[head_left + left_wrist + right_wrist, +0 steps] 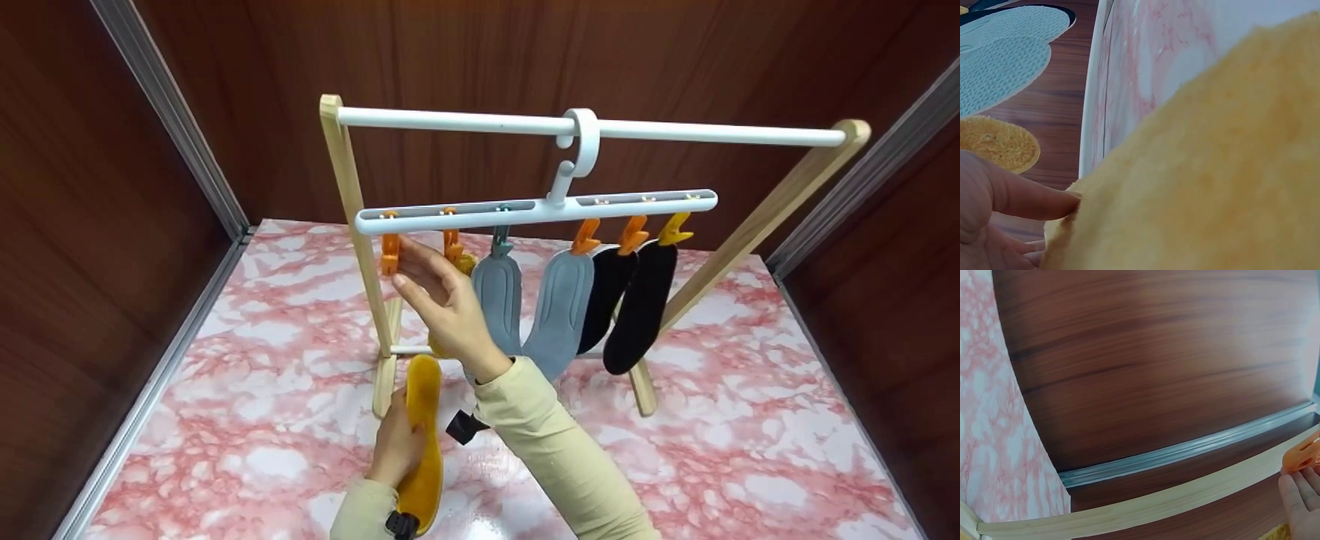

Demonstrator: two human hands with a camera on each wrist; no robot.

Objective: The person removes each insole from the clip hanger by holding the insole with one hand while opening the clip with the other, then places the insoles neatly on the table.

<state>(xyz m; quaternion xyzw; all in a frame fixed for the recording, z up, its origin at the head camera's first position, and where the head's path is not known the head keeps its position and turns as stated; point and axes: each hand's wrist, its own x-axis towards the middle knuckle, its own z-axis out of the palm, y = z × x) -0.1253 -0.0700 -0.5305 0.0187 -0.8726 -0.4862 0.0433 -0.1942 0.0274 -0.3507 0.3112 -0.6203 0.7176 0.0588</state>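
Note:
Low in the head view, my left hand (397, 446) grips a yellow fuzzy insole (426, 450), which stands lengthwise. In the left wrist view its thumb (1039, 199) lies against the insole's edge. My right hand (450, 307) is raised under the left end of a white hanger (480, 220). Its fairly straight fingers and thumb reach to the leftmost orange clip (390, 255), which bears no insole. The right wrist view has fingertips right at the orange clip (1300, 457). A second orange clip (451, 244) holds another yellow insole (466, 262), mostly hidden behind that hand.
Grey insoles (499, 300) and black insoles (641, 307) hang from clips along the hanger. The hanger hooks over a white rod (712, 130) on a wooden stand (346, 180). Below is a pink marbled surface (255, 420), with brown wood-grain panels (450, 52) around it.

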